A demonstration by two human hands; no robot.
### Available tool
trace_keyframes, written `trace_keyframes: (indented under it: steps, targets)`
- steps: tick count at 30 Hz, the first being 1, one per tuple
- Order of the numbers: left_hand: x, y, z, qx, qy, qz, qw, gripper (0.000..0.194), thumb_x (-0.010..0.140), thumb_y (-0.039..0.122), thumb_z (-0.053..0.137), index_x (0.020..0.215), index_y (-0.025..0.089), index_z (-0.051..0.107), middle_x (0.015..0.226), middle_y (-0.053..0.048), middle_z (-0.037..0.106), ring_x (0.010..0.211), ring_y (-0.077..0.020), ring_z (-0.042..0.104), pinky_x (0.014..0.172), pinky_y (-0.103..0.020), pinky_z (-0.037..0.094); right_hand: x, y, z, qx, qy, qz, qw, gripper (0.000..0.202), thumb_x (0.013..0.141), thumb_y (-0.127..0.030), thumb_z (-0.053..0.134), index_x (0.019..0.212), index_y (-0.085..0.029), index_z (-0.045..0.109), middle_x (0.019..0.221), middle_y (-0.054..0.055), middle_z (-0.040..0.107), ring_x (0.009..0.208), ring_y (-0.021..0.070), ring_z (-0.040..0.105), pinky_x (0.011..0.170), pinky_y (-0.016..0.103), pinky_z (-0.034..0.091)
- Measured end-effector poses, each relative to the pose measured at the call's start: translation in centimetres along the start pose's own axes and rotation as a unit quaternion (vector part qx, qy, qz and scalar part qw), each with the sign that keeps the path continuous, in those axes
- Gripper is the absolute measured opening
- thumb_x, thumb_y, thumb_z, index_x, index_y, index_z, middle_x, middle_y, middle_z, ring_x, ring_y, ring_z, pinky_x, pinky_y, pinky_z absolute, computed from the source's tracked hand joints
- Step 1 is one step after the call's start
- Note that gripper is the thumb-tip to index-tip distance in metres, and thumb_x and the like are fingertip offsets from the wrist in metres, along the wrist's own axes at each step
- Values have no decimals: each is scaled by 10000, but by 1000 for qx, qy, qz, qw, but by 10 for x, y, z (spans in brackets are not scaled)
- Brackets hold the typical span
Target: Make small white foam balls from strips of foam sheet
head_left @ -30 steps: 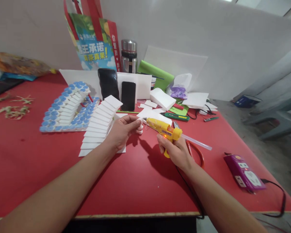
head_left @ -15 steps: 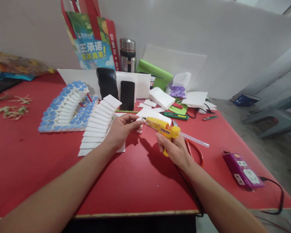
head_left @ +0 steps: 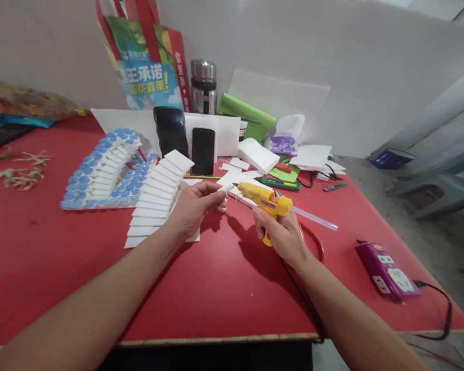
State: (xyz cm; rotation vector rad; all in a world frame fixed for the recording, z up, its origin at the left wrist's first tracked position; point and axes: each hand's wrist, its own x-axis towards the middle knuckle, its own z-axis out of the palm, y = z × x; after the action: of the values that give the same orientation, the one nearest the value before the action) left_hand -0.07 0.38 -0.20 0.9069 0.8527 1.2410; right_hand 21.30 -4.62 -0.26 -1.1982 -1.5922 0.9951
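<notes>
My right hand (head_left: 280, 232) is wrapped round the handle of a yellow glue gun (head_left: 265, 198). A clear glue stick (head_left: 317, 218) juts from its back end, and its nozzle points left toward my left hand. Between the thumb and fingers of my left hand (head_left: 197, 206) is a small white piece (head_left: 226, 188), mostly hidden by the fingers. The nozzle is just right of that piece; I cannot tell whether they touch. Beside my left hand stands a curved white staircase model (head_left: 154, 201) of thin stepped slabs. Behind it is a blue-and-white model (head_left: 104, 170) with white steps.
Two phones (head_left: 203, 152) lean against a white board. White sheets (head_left: 257, 156), a green cutter (head_left: 280, 184) and a steel flask (head_left: 203, 87) stand or lie behind my hands. Red-handled pliers (head_left: 315, 239) lie under my right hand. A purple power socket (head_left: 388, 273) sits at right.
My right hand has drawn the glue gun slightly right, its nozzle moving a little away from the white piece. My left hand has stayed nearly still.
</notes>
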Motion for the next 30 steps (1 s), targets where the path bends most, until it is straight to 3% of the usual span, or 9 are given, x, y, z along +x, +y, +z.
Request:
trace_keyframes:
  steps: [6, 16, 26, 30]
  targets:
    - [2, 1, -2, 0, 6, -16, 1000, 458, 556, 410, 1018, 771, 129, 727, 652, -31, 704, 628, -156, 673, 639, -293, 575, 0, -2, -1, 7, 6, -17, 1000, 532, 1017, -488, 577, 566, -209, 543, 512, -4, 514, 508, 132, 489, 541, 290, 389]
    - [3, 1, -2, -16, 1, -28, 999, 475, 537, 400, 1029, 755, 105, 726, 630, -37, 707, 598, -141, 667, 615, -257, 563, -3, 6, 3, -14, -52, 2, 999, 465, 1019, -501, 588, 661, -205, 553, 588, -10, 546, 556, 131, 508, 546, 278, 388]
    - [3, 2, -3, -59, 0, -43, 997, 446, 525, 359, 1039, 718, 105, 726, 609, -22, 687, 567, -105, 623, 615, -243, 589, 2, 2, 0, -28, -6, 5, 1000, 561, 1025, -496, 562, 542, -213, 525, 517, 2, 531, 522, 137, 510, 565, 300, 400]
    - [3, 3, -3, -85, -5, -57, 995, 437, 527, 341, 1041, 717, 102, 729, 616, -17, 678, 551, -87, 604, 609, -234, 599, 4, 0, -3, -5, 31, 17, 999, 516, 1001, -505, 583, 579, -209, 551, 507, -11, 521, 488, 122, 472, 517, 286, 362]
